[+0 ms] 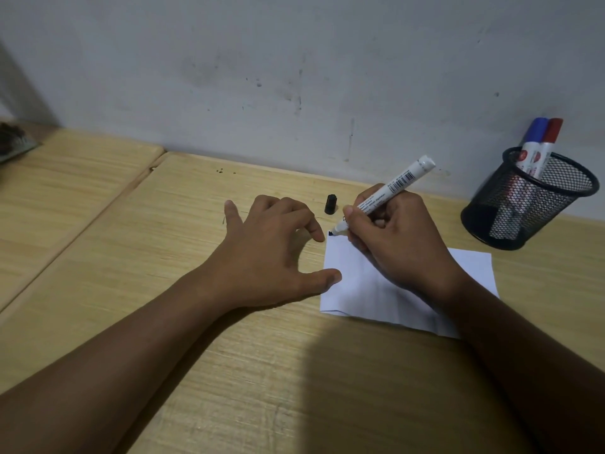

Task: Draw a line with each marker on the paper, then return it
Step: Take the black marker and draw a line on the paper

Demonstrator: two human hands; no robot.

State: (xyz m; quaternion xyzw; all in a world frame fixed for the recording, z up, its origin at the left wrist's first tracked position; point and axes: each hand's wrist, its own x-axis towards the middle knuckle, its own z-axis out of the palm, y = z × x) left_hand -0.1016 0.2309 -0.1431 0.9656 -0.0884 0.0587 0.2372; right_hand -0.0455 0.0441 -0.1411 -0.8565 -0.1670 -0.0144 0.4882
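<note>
A pale wood-grain desk [229, 322] runs up to a scuffed white wall across the top of the frame, and a shadow covers the desk's lower middle. Both bare forearms enter from the bottom corners. At centre, the left hand [271, 253] lies with its fingers spread, holding nothing; its thumb and forefinger tip touch the left edge of the white paper [363, 290] as if to steady it. Just right of centre, the right hand [396, 237] rests on the sheet and grips a white-barrelled marker [389, 194] in a writing hold. Its dark tip meets the paper's upper-left corner, where only a small dark mark shows. The rest of the visible sheet is blank, so the first line seems barely begun.

Just beyond the hands, the black cap [331, 204] lies on the desk, apart from the paper. At the right edge stands a black mesh pen holder [523, 204] with a blue-capped marker [533, 139] and a red-capped marker [550, 139] upright inside. By my reading those two lines are yet to be drawn, and this marker must be capped and returned to the holder.
</note>
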